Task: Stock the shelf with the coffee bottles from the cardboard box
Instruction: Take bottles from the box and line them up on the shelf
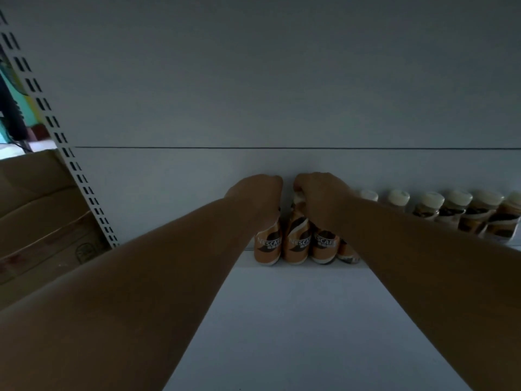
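Both my arms reach deep into the white shelf (pixel 296 320). My left hand (pixel 258 196) is closed over the top of an orange-brown coffee bottle (pixel 267 246) standing at the left end of a row against the back wall. My right hand (pixel 321 196) grips the cap and neck of the neighbouring coffee bottle (pixel 297 244). Both bottles stand upright with their bases on the shelf. Two more labelled bottles (pixel 324 245) stand just right of them, partly hidden by my right forearm. Further right runs a row of white-capped bottles (pixel 451 210).
A perforated white upright (pixel 81 179) bounds the shelf at the left. Beyond it lies a brown cardboard box (pixel 42 215). The shelf's back wall (pixel 253 108) rises behind the bottles. Bare shelf surface lies between my forearms, in front of the row.
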Demonstrator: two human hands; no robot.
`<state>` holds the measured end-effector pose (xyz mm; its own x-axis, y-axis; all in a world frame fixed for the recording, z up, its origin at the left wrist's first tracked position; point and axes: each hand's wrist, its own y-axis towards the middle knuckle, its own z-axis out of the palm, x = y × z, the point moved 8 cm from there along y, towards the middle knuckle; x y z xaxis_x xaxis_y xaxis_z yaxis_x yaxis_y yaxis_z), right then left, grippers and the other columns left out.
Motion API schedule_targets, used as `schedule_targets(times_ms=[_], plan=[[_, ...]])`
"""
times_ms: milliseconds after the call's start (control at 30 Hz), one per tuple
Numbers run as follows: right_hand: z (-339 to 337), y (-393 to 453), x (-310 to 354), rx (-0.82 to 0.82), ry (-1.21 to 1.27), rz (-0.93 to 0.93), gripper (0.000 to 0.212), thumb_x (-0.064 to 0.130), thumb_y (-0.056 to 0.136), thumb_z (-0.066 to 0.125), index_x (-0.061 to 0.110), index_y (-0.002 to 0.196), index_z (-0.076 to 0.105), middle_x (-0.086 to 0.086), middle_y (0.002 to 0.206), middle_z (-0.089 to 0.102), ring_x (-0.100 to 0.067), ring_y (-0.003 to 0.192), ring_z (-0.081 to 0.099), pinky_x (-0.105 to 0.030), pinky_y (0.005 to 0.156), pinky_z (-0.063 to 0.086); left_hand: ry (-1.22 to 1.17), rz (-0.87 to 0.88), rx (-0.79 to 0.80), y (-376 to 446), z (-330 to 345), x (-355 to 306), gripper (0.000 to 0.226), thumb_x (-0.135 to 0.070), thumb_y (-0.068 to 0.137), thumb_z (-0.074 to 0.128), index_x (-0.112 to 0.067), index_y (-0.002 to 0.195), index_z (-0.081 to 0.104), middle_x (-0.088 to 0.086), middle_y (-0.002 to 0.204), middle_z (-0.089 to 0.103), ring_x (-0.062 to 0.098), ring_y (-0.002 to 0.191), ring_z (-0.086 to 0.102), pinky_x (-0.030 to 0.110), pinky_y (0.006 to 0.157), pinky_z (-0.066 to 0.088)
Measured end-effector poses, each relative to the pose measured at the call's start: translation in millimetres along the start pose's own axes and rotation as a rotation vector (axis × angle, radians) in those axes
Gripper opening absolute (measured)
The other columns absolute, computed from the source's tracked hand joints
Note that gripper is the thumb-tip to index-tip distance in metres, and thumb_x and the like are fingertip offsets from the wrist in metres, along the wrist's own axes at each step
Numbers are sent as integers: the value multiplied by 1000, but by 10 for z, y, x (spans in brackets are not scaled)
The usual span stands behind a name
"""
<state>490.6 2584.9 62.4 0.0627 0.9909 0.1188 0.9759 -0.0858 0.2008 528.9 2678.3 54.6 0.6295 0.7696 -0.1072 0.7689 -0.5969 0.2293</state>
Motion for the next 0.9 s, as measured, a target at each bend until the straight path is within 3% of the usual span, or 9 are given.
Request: schedule_targets(times_ms=[167,233,367,500,700,900], plan=[[1,-19,11,30,-2,-14,34,23,88,58,12,119,53,-12,115,58,-28,104,54,-32,77,39,19,-25,49,-25,-22,-32,22,-20,82,62,-23,100,50,3,104,59,25,93,58,36,68,46],[-35,-70,5,26,26,-22,42,27,86,61,13,124,50,-12,118,55,-30,108,54,-34,84,42,44,-23,34,-48,-54,-60,29,-25,83,63,-23,108,51,3,107,57,25,95,58,35,66,44],[-227,-245,-188,-62,80,22,43,24,85,60,19,125,47,-9,120,50,-28,110,52,-37,90,44,201,98,-109,-59,-217,-204,42,-33,84,60,-22,120,44,6,112,48,27,101,52,35,70,38],[-311,-417,-541,-34,-7,101,35,24,89,55,21,123,49,-8,118,48,-29,107,52,-39,87,46,140,199,-66,-5,-210,-470,45,-37,84,60,-18,122,46,9,114,51,28,101,52,40,76,47],[-287,-364,-726,-2,35,57,35,34,88,56,19,120,56,-9,117,55,-29,108,54,-39,88,45,189,177,-42,106,-114,-762,28,-23,85,57,-18,113,56,8,109,54,28,97,54,36,70,44],[-127,-196,-698,29,49,22,30,38,86,55,16,107,57,-10,108,60,-28,97,56,-33,74,40,285,119,58,229,-60,-803,12,-16,84,59,-12,95,62,9,100,57,28,88,58,34,62,40]])
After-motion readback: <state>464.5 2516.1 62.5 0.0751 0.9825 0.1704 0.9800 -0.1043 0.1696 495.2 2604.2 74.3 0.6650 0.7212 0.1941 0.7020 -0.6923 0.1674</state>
